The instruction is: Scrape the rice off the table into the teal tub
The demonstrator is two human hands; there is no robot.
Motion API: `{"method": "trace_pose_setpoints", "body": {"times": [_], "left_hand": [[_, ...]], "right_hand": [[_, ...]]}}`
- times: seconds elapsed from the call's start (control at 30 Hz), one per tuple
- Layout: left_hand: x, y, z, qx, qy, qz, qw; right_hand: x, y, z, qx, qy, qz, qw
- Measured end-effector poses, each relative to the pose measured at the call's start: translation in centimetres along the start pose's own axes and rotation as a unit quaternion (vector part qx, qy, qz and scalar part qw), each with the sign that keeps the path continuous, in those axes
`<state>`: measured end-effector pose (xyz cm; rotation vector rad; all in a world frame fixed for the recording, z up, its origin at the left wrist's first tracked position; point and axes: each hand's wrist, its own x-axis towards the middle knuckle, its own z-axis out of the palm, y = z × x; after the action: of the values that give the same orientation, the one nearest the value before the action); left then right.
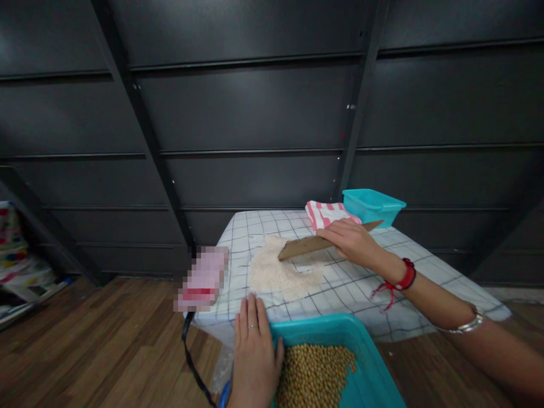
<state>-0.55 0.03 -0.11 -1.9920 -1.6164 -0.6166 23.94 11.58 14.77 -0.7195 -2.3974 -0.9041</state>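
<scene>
On the checked tablecloth (340,289), right hand (351,241) clamps cardboard strip (304,246), long axis left-right, left end in rice (272,275)

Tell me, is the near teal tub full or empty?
Partly full: the near teal tub holds a layer of tan beans, with bare bottom showing beside them.

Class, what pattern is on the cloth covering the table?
White cloth with dark grid lines; head view.

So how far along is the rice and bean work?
Done: beans lie in the near teal tray. In hand: right hand holds a cardboard strip against the rice pile; left hand rests flat by the tray. Left: the rice pile lies on the checked cloth.
</scene>
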Motion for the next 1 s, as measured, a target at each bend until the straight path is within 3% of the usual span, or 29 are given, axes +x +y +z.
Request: {"method": "trace_pose_setpoints", "body": {"times": [0.17, 0.33, 0.6, 0.83, 1.0], "left_hand": [[0.0, 0.3, 0.1, 0.002, 0.0, -0.018, 1.0], [-0.2, 0.5, 0.4, -0.011, 0.01, -0.026, 1.0], [-0.2, 0.6, 0.4, -0.027, 0.011, -0.027, 0.999], [-0.1, 0.6, -0.1, -0.025, -0.01, -0.028, 0.999], [-0.2, 0.1, 0.0, -0.019, -0.003, 0.0, 1.0]], "right_hand": [[2.9, 1.2, 0.8, -0.007, 0.001, 0.018, 1.0], [3.5, 1.4, 1.9, -0.015, -0.04, 0.032, 0.999], [1.7, 0.8, -0.8, -0.028, -0.064, 0.015, 0.997], [2.2, 0.6, -0.2, 0.014, -0.092, 0.032, 0.995], [1.7, 1.6, -1.8, 0.041, -0.087, 0.033, 0.995]]}}
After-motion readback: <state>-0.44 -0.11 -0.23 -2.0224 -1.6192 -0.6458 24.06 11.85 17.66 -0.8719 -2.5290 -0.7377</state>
